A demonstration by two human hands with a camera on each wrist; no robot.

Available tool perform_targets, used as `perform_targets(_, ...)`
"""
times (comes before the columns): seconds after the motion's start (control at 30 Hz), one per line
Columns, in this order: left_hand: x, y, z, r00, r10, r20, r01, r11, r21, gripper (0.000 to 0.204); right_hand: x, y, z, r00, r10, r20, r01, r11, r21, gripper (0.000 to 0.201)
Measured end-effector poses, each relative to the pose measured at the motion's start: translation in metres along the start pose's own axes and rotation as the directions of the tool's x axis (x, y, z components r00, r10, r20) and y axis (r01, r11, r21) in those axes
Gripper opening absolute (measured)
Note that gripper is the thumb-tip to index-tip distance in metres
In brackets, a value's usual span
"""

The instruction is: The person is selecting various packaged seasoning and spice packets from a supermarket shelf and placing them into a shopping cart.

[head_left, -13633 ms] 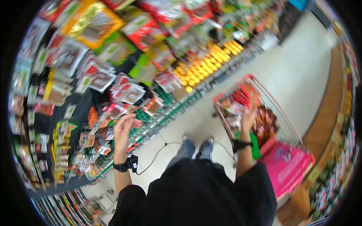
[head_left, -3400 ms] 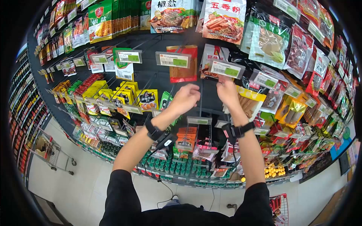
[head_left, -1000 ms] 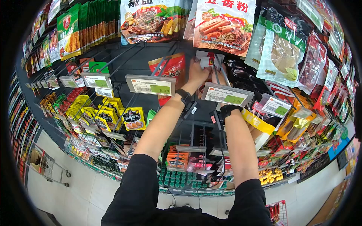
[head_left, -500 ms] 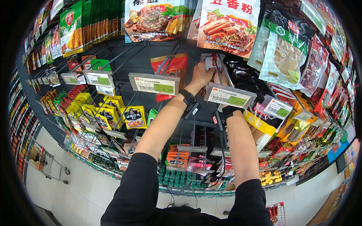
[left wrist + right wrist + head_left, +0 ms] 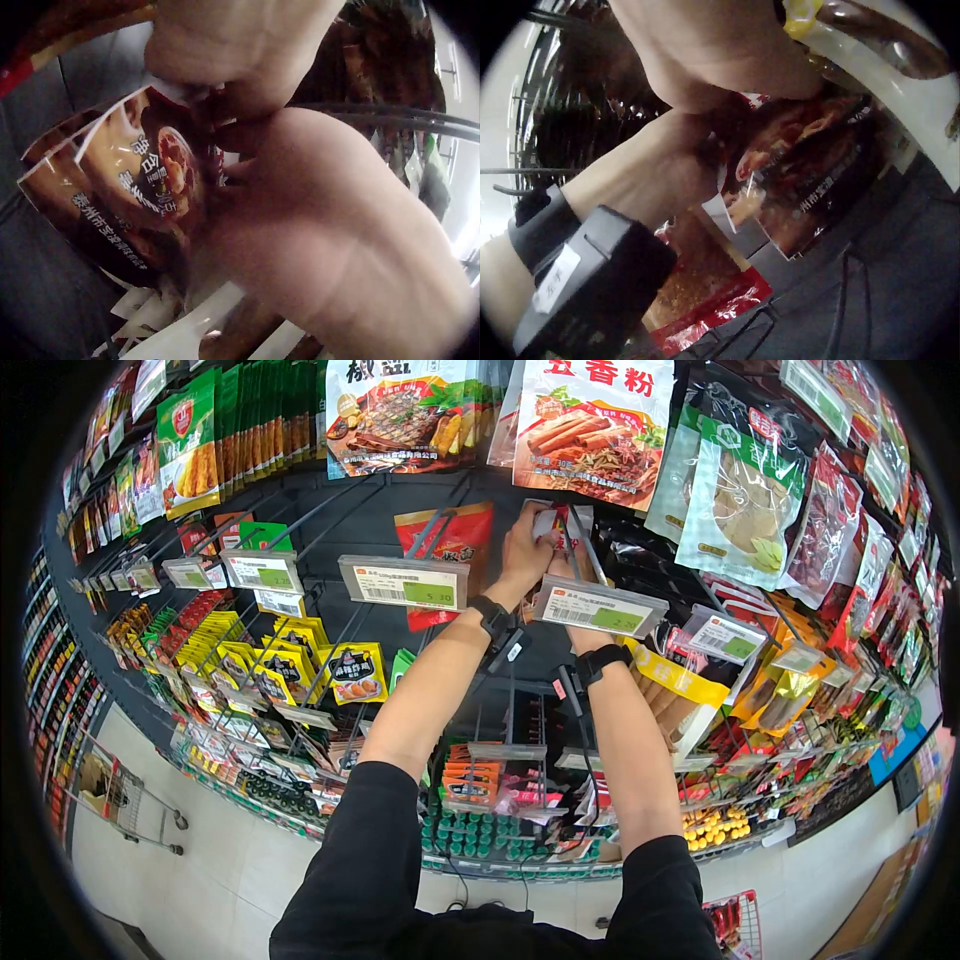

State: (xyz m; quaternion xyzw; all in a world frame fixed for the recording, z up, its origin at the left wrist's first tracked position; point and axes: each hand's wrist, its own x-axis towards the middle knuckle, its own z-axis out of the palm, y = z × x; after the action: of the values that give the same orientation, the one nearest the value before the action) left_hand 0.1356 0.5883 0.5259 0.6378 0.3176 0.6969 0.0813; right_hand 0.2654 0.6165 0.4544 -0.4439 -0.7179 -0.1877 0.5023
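Observation:
Both hands meet at a hook of dark-bottomed spice packets (image 5: 577,518), just behind the 2.20 price tag (image 5: 598,606). My left hand (image 5: 524,554) has its fingers curled at the packets' top left. Close beside it, my right hand (image 5: 562,565) is partly covered by the tag and hook. In the left wrist view, the left hand (image 5: 240,45) and right hand (image 5: 322,225) grip the upper part of the brown packets (image 5: 142,180). The right wrist view shows the right hand (image 5: 720,56) over the same packets (image 5: 810,172); fingertips are mostly hidden.
A red packet (image 5: 447,555) hangs left of the hands. Large white packets (image 5: 595,435) hang above, with clear-and-green bags (image 5: 745,510) at the right. Metal hooks and tags jut out around the wrists. A cart (image 5: 128,800) stands at the lower left.
Since 3.4 s ago both hands have gone in behind the tag and taken hold of the packets. Over the last second they stay there, while the right wrist has shifted slightly down and left.

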Motion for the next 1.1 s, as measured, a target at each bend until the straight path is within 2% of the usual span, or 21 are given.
perform_targets(0.07,-0.001,0.007,-0.004,1.0,-0.009,0.022,0.009,1.0,0.019,0.035,-0.001,0.004,0.013,0.999,-0.049,-0.011,0.048,0.997,-0.053,0.064)
perform_targets(0.1,-0.003,0.007,-0.006,0.999,-0.014,0.033,0.013,1.0,0.028,0.034,0.0,0.003,0.01,0.999,-0.006,0.05,0.008,0.999,-0.045,0.065)
perform_targets(0.17,-0.004,0.009,-0.009,0.999,-0.017,0.052,0.017,1.0,0.012,0.033,0.002,-0.005,0.008,0.995,0.07,0.065,-0.065,0.995,-0.078,0.07)
perform_targets(0.2,-0.004,0.011,-0.009,0.998,-0.019,0.06,0.019,1.0,0.002,0.032,0.003,-0.013,0.011,0.995,0.101,0.02,-0.098,0.988,-0.117,0.072)
perform_targets(0.27,-0.005,0.013,-0.011,0.996,-0.054,0.067,0.056,0.998,-0.028,0.034,-0.003,-0.025,0.011,0.989,0.137,-0.057,-0.14,0.989,-0.05,0.078)
perform_targets(0.33,-0.008,0.018,-0.015,0.994,-0.082,0.076,0.086,0.995,-0.042,0.035,-0.007,-0.057,-0.023,0.979,0.164,-0.12,-0.144,0.977,0.158,0.083)
perform_targets(0.37,-0.009,0.021,-0.016,0.992,-0.092,0.081,0.096,0.994,-0.042,0.035,-0.01,-0.06,-0.024,0.97,0.186,-0.16,-0.142,0.958,0.25,0.08)
perform_targets(0.43,-0.012,0.028,-0.021,0.99,-0.101,0.1,0.106,0.993,-0.045,0.035,-0.014,-0.068,-0.033,0.986,0.041,-0.163,-0.04,0.999,0.005,0.051)
perform_targets(0.53,-0.017,0.037,-0.029,0.989,-0.069,0.133,0.077,0.996,-0.051,0.032,-0.02,-0.084,-0.05,0.986,-0.028,-0.167,0.022,0.999,-0.038,0.039)
perform_targets(0.6,-0.019,0.04,-0.032,0.99,-0.013,0.137,0.02,0.999,-0.051,0.027,-0.017,-0.095,-0.059,0.984,0.0,-0.176,-0.001,1.0,-0.002,0.04)
perform_targets(0.63,-0.019,0.039,-0.031,0.993,0.021,0.116,-0.016,0.999,-0.047,0.027,-0.017,-0.107,-0.076,0.995,0.019,-0.102,-0.017,1.0,0.023,0.041)
perform_targets(0.73,-0.021,0.044,-0.035,0.989,-0.029,0.144,0.04,0.997,-0.073,0.038,-0.015,-0.118,-0.094,0.994,0.102,0.031,-0.105,0.987,0.125,0.043)
perform_targets(0.77,-0.02,0.038,-0.033,0.99,-0.041,0.133,0.055,0.993,-0.103,0.042,-0.014,-0.126,-0.102,0.982,0.179,0.052,-0.185,0.969,0.162,0.04)
perform_targets(0.87,-0.024,0.055,-0.038,0.982,-0.065,0.176,0.096,0.979,-0.177,0.047,-0.017,-0.119,-0.096,0.987,0.092,-0.129,-0.082,0.994,0.077,0.025)
perform_targets(0.9,-0.025,0.056,-0.039,0.983,-0.068,0.171,0.096,0.982,-0.162,0.049,-0.018,-0.122,-0.098,0.981,0.149,-0.127,-0.134,0.983,0.122,0.025)
perform_targets(1.0,-0.027,0.06,-0.039,0.979,-0.132,0.157,0.152,0.981,-0.119,0.045,-0.025,-0.128,-0.109,0.97,0.179,-0.164,-0.144,0.969,0.202,0.027)
perform_targets(1.03,-0.029,0.062,-0.04,0.979,-0.124,0.159,0.146,0.98,-0.136,0.043,-0.026,-0.13,-0.113,0.966,0.235,-0.109,-0.205,0.95,0.235,0.029)
perform_targets(1.1,-0.034,0.066,-0.042,0.979,-0.117,0.167,0.146,0.974,-0.172,0.041,-0.03,-0.138,-0.123,0.964,0.226,-0.14,-0.187,0.951,0.246,0.03)
